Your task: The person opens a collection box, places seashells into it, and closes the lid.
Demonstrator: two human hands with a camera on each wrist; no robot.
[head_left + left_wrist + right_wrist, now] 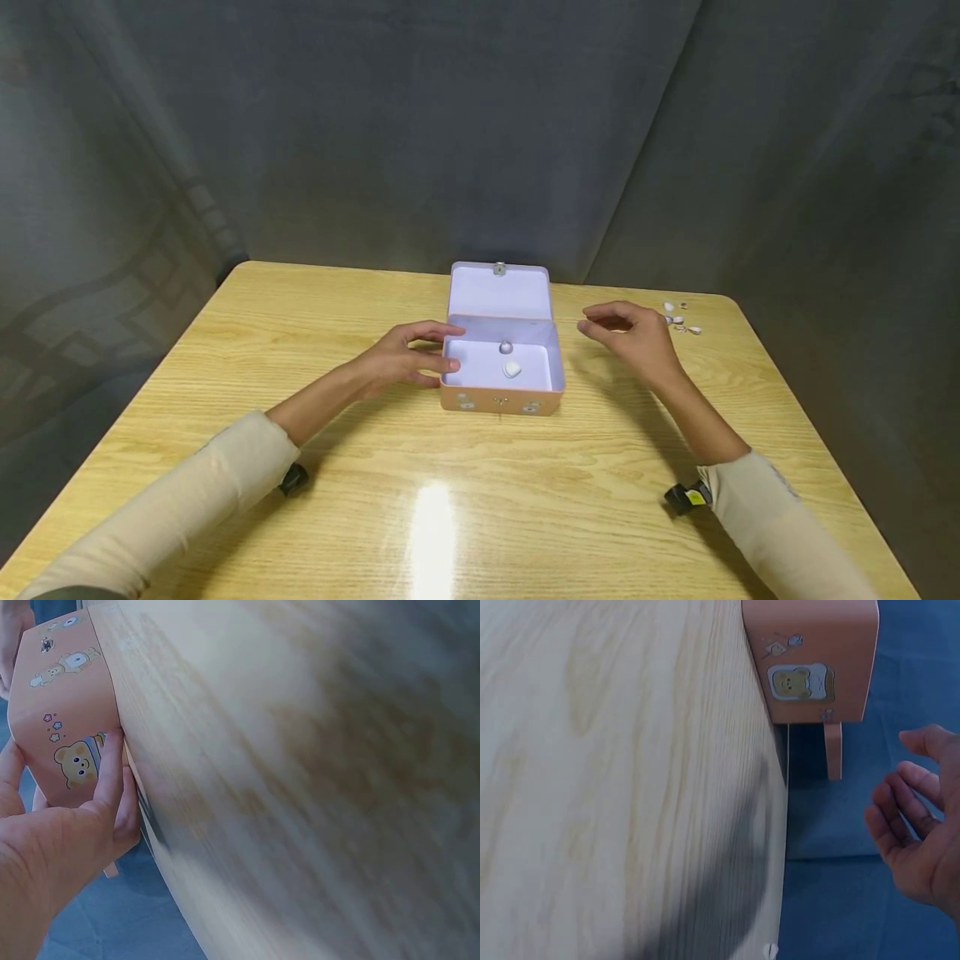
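box: a small rectangular peach-orange tin box [501,400] with bear stickers on its walls stands on the light wooden desk [420,500], its hinged lid [499,292] tipped back and upright, showing a pale lilac inside.
contents: a small white shell-like piece [512,369] and a small round bead [506,347] lie on the floor of the box, near its middle.
handling: the box looks like thin sheet metal, so probably light, stiff and smooth; it could slide on the glossy desk if pushed from one side. the safest hold appears to be across the two short side walls, below the rim, not by the open lid, which may swing on its hinge.
left hand: the left hand [405,357] rests against the left wall of the box, fingers mostly straight and laid along it, fingertips at the rim; in the left wrist view a finger [112,769] presses on the bear sticker. it steadies the box and does not clasp it.
right hand: the right hand [630,333] hovers to the right of the box, apart from it, fingers loosely bent; nothing is seen in them.
loose pieces: a few small white shells [678,321] lie scattered on the desk farther right of the box, beyond the right hand.
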